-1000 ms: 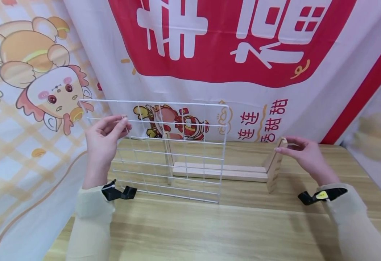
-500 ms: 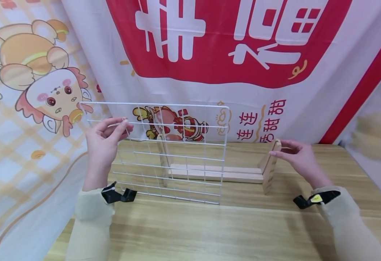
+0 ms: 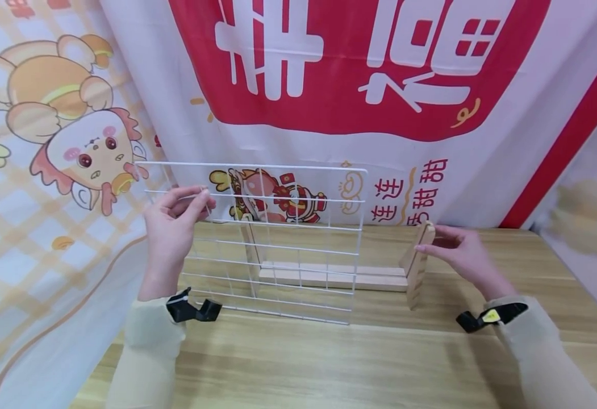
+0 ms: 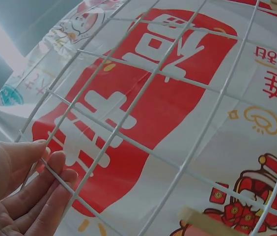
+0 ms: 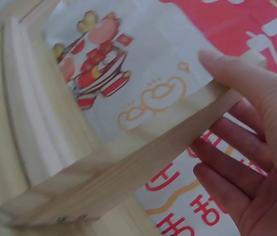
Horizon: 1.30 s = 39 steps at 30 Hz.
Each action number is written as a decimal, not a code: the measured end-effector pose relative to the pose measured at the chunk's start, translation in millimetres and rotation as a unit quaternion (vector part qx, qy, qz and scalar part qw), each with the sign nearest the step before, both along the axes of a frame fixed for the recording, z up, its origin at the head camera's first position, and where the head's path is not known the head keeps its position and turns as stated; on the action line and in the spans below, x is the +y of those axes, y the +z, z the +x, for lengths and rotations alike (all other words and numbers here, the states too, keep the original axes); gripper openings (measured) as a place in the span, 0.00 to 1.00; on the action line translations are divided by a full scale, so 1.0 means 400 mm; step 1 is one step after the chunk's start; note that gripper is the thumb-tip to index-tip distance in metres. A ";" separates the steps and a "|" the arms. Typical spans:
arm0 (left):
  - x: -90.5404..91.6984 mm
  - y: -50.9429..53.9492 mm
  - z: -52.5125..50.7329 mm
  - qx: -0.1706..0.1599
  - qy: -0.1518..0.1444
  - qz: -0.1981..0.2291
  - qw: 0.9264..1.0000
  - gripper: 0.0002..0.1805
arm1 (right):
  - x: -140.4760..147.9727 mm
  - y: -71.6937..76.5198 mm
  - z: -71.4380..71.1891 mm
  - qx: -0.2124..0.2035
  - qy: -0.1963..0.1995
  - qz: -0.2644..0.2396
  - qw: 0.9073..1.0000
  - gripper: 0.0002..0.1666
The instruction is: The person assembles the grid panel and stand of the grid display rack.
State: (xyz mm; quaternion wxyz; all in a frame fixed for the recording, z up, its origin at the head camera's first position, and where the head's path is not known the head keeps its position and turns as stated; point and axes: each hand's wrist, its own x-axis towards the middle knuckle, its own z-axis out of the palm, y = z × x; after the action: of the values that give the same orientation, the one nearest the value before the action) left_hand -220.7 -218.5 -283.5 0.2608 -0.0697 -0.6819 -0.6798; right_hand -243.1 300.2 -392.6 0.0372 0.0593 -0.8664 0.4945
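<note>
A white wire grid panel [image 3: 278, 247] stands upright in front of a wooden rack [image 3: 329, 276]. My left hand [image 3: 175, 221] pinches a wire near the panel's upper left; in the left wrist view, the thumb and fingers of this hand [image 4: 30, 187] close on the wire [image 4: 128, 132]. My right hand [image 3: 464, 253] grips the top of the rack's right end board [image 3: 418, 272]. In the right wrist view, the thumb of that hand [image 5: 256, 142] lies over the board's [image 5: 128, 152] top end. Through the grid, the rack's left end board [image 3: 249, 255] is partly visible.
The rack stands on a wood-grain table [image 3: 298, 363]. Behind it hangs a white cloth with a red print [image 3: 349, 68], and a checked cloth with a cartoon animal [image 3: 83, 153] hangs at the left.
The rack has shifted left with my right hand on its end board. The grid and my left hand sit slightly further right in the head view, with the same pinch.
</note>
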 end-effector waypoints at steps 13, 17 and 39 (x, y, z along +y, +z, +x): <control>0.073 0.000 -0.024 -0.008 -0.018 0.025 1.000 0.14 | -0.018 -0.062 -0.011 0.031 0.037 -0.031 0.998 0.30; 0.108 0.006 -0.035 -0.026 -0.023 0.025 0.999 0.15 | -0.021 -0.056 -0.012 0.029 0.035 -0.024 0.999 0.32; 0.196 0.030 -0.071 -0.074 -0.032 0.038 0.996 0.13 | -0.014 -0.061 0.016 0.031 0.013 -0.002 0.999 0.33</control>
State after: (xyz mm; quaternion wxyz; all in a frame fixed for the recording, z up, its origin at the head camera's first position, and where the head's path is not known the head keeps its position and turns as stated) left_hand -249.3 -140.0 -271.3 0.1898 -0.0313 -0.6706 -0.7164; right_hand -236.7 294.7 -417.1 0.0581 0.0857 -0.8630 0.4945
